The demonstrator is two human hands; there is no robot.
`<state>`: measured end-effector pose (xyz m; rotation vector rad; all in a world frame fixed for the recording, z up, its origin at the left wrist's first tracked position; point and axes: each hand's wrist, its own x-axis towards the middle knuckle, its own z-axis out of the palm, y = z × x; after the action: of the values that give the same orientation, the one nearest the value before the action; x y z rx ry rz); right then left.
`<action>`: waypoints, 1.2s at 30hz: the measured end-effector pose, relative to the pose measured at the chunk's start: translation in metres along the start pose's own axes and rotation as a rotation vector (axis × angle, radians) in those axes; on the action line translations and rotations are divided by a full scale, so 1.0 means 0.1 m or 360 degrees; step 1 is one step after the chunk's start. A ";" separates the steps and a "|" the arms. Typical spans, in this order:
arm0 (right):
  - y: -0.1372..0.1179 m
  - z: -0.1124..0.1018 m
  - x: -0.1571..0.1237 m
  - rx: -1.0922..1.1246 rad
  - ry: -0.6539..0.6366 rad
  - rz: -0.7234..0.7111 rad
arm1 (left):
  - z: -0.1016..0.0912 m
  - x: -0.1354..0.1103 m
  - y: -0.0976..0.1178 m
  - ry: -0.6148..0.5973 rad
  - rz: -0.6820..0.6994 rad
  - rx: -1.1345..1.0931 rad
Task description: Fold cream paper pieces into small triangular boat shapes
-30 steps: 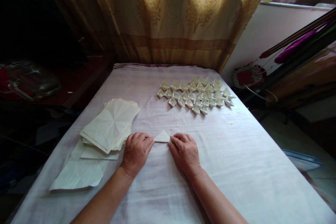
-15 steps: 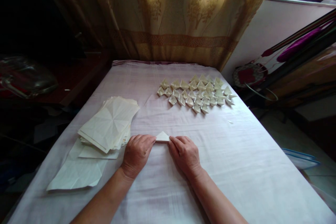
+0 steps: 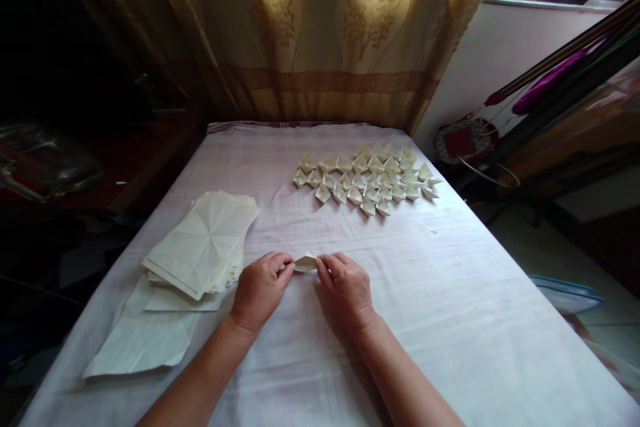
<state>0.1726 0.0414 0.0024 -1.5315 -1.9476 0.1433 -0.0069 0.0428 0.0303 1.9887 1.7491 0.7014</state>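
Both my hands pinch one small folded cream paper piece just above the white cloth. My left hand grips its left end with curled fingers. Its right end sits between the fingertips of my right hand. The piece looks narrower and puffed between the hands. To the left lies a stack of creased square paper sheets. Several finished folded paper pieces lie in rows farther back on the cloth.
A white cloth covers the table. Larger loose sheets lie under the stack near the left edge. A patterned curtain hangs behind the table. Dark furniture stands at the left, and poles and clutter at the right.
The flat triangular piece has been pushed together between my hands and lifted slightly. My hands have come closer to each other.
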 end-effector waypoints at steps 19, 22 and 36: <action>-0.11 0.21 0.06 0.0465 0.0359 -0.0129 | 0.23 0.18 -0.04 -0.0023 -0.0420 -0.0378; -0.12 0.18 0.07 0.0418 0.0280 -0.0262 | 0.25 0.18 -0.12 -0.0080 -0.0554 -0.0728; -0.18 0.17 0.06 0.0366 0.0081 -0.0351 | 0.12 0.22 -0.06 -0.0242 -0.0773 -0.1140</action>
<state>0.1476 0.0457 0.0000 -1.1548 -1.9689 0.2229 -0.0020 0.0659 0.0193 1.0634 1.5067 0.8218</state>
